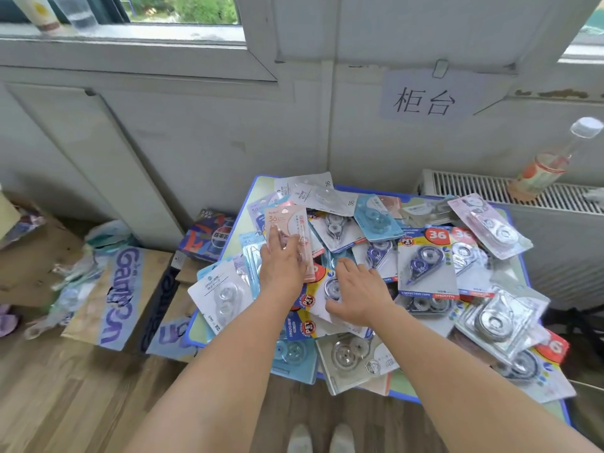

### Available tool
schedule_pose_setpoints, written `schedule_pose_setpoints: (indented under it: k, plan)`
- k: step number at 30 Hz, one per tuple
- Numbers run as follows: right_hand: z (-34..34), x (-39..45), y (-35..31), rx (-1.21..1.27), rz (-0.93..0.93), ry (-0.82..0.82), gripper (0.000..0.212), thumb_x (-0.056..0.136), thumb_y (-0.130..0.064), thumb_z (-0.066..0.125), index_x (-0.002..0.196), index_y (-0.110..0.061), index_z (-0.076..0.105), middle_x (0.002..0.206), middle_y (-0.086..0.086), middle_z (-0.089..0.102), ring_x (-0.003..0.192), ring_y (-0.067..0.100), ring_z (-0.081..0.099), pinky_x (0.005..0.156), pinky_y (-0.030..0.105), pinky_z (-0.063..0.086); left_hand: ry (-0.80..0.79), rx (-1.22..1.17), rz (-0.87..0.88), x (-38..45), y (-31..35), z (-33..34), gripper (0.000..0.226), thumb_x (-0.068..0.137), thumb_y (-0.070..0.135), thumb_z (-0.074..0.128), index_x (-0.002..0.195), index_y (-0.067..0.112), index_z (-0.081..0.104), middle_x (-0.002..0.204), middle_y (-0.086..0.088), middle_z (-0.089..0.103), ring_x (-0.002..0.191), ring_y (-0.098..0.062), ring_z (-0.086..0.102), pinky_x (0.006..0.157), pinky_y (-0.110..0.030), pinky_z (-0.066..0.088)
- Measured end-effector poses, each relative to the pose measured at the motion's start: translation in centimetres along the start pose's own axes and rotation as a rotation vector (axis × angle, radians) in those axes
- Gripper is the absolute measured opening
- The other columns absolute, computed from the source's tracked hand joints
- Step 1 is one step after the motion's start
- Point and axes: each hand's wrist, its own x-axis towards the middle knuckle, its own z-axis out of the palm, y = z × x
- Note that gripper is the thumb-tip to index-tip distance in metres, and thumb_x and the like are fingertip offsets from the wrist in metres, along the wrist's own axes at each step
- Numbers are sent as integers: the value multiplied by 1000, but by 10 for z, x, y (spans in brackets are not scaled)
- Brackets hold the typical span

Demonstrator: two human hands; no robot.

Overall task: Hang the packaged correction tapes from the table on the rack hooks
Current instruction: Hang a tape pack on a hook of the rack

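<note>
Several packaged correction tapes point(425, 263) lie in a loose heap on a small blue-edged table point(192, 325). My left hand point(282, 261) holds a pink-carded pack point(287, 223) near the heap's left side, thumb and fingers pinching its lower part. My right hand point(358, 289) rests with curled fingers on a white pack point(330, 289) in the middle of the heap; whether it grips that pack is unclear. No rack or hooks are in view.
Cardboard boxes point(121, 295) and a Pepsi box point(209, 237) sit on the floor left of the table. A radiator point(490, 188) with a bottle point(549, 161) on it stands at the right. A paper sign point(425, 98) hangs on the wall.
</note>
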Motion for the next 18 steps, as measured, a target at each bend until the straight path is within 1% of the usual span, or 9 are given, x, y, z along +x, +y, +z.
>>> schedule_pose_setpoints:
  k: [4, 6, 8, 10, 13, 18]
  plan:
    - [-3, -7, -6, 42, 20, 12, 56, 87, -47, 49, 126, -8, 38, 129, 9, 41, 110, 28, 49, 86, 38, 39, 45, -14, -17, -15, -8, -9, 46, 99, 25, 50, 143, 30, 37, 161, 0, -2, 138, -29, 22, 97, -45, 42]
    - [-3, -11, -9, 74, 53, 27, 54, 88, -45, 49, 126, -8, 38, 129, 9, 41, 111, 27, 48, 88, 38, 40, 71, -22, -36, -23, -11, -11, 45, 99, 25, 50, 142, 30, 38, 161, 0, -1, 138, -29, 22, 97, -44, 42]
    - [-2, -17, -10, 97, 90, 47, 55, 89, -44, 49, 129, -9, 37, 131, 9, 41, 116, 28, 47, 92, 39, 40, 95, -34, -47, -31, -14, -14, 44, 99, 25, 50, 141, 30, 38, 161, 0, -1, 139, -30, 21, 99, -45, 42]
    - [-3, -22, -11, 133, 144, 77, 54, 90, -43, 50, 130, -10, 36, 132, 9, 42, 120, 27, 45, 95, 38, 39, 106, -42, -45, -38, -17, -17, 43, 98, 26, 51, 140, 29, 39, 160, 0, 0, 138, -30, 21, 98, -45, 42]
    - [-7, -31, -15, 197, 241, 133, 51, 90, -43, 50, 127, -11, 37, 131, 9, 45, 119, 29, 44, 93, 38, 39, 103, -40, -20, -48, -18, -21, 41, 98, 27, 51, 138, 30, 40, 160, 1, 0, 137, -30, 23, 96, -43, 43]
    - [-19, -41, -23, 314, 414, 220, 53, 91, -42, 50, 133, -13, 37, 136, 9, 44, 121, 31, 45, 95, 41, 41, 81, -51, 70, -56, -17, -29, 40, 100, 29, 46, 140, 31, 37, 160, 1, -2, 139, -30, 21, 98, -44, 42]
